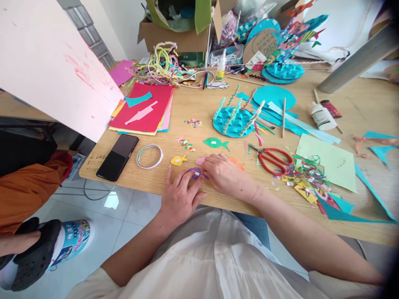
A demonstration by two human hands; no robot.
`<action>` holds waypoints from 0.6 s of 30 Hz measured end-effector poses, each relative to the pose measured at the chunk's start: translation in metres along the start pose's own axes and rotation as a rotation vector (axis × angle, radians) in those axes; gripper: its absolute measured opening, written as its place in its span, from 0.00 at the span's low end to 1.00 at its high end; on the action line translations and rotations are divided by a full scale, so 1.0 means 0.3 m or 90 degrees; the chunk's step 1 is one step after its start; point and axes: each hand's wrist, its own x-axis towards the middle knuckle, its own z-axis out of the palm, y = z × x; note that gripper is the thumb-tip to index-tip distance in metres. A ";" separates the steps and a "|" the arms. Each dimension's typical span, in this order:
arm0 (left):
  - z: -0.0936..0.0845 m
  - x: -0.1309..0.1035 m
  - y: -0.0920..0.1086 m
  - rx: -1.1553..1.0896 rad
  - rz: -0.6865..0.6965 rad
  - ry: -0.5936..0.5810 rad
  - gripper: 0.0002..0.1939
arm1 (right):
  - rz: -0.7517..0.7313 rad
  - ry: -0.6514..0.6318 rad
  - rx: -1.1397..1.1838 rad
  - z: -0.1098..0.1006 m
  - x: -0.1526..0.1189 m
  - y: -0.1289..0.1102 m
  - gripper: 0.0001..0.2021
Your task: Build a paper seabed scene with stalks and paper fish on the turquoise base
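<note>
One cardboard box [174,39] stands at the back of your desk [187,101], with an open green bag [204,18] in its top. Beside it sits a clear plastic tray [229,56] whose contents are too small to tell. A white glue bottle [221,68] stands upright nearby; a second bottle [323,116] lies on its side toward the right.

Your purple paper piece [195,170], bearing a small white tab, lies near the front edge between your hands. Your left hand [179,191] rests its spread fingers on it, unclenched. Your right hand [224,172] bunches its fingers at the piece's right end; you cannot tell whether they pinch it.

Just beyond lie a flat yellow fish [178,160] and a longer green fish [215,143], both of cut paper with white tabs. Fuzzy stems [234,96] rise from a round blue base [232,132] covered in scalloped layers. Red-handled scissors [274,160] lie beside a loose heap of multicoloured paper scraps [307,176].
</note>
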 end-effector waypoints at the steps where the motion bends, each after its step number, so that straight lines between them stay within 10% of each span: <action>1: 0.000 0.000 0.000 0.002 0.000 0.000 0.20 | 0.001 0.002 0.002 0.001 -0.001 -0.001 0.07; 18: 0.002 0.001 -0.002 -0.001 0.000 0.004 0.20 | 0.029 0.010 0.041 0.005 0.001 -0.006 0.08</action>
